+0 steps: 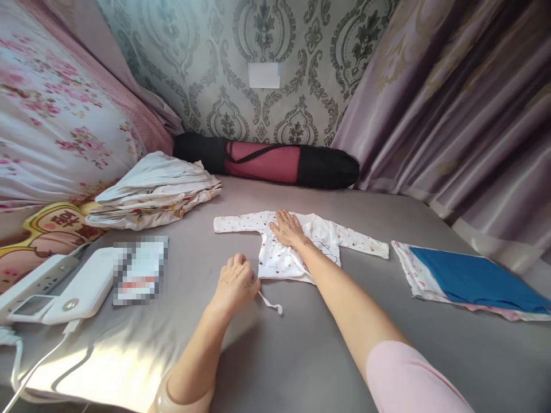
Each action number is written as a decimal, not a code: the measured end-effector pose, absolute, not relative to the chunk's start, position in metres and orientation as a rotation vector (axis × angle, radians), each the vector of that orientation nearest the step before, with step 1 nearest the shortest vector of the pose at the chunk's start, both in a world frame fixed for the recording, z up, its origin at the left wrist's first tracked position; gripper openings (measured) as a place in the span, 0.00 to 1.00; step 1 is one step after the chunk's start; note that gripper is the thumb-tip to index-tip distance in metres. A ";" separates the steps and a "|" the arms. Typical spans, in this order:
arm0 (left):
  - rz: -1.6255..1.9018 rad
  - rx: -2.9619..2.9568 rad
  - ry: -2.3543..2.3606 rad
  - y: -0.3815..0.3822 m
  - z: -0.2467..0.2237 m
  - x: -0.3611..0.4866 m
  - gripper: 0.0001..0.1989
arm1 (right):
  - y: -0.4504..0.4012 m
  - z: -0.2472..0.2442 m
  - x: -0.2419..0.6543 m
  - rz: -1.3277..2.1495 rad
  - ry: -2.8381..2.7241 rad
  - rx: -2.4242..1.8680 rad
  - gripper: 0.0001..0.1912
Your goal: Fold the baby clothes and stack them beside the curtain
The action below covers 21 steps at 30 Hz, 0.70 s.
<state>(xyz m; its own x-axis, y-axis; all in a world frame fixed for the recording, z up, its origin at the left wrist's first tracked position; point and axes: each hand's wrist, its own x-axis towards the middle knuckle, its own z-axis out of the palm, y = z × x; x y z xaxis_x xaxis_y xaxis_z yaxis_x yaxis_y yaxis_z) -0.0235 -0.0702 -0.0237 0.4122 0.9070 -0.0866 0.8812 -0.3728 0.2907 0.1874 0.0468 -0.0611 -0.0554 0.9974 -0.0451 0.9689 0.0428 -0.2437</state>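
Observation:
A small white baby top point(275, 261) with tiny prints lies spread on the grey sheet, its two sleeves stretched out to the sides. My right hand point(287, 228) rests flat on its upper middle, fingers spread, with nothing held. Beside the top's lower left corner is my left hand point(237, 280), its fingers curled and thumb and fingertips closed at the hem's corner; what they hold, if anything, is too small to make out. A white tie string point(272, 304) trails from that corner onto the sheet.
Folded light clothes point(155, 192) lie at the back left, a blue and white folded pile point(482, 278) at right. A black and red roll bag point(267, 162) lies along the wall. At left are a white power bank point(88, 287), a power strip point(38, 284) and cables.

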 end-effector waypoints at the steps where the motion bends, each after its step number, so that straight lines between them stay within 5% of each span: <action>1: 0.103 2.366 1.566 -0.070 -0.022 -0.025 0.05 | 0.047 -0.058 0.187 0.331 -2.170 -2.070 0.36; 16: 0.384 2.300 1.600 -0.067 -0.030 -0.017 0.08 | -0.055 -0.025 0.146 0.317 -2.268 -1.827 0.30; 21: 0.365 2.213 1.537 -0.061 -0.041 -0.022 0.15 | -0.082 -0.023 0.142 0.157 -2.248 -1.709 0.16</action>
<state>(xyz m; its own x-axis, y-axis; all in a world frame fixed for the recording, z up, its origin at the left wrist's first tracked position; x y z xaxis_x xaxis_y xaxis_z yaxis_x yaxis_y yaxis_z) -0.0222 -0.0610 -0.0405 0.3547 0.9347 -0.0229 0.8246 -0.3012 0.4789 0.1418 -0.0820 -0.0231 -0.2388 0.9543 0.1794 0.9202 0.2814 -0.2720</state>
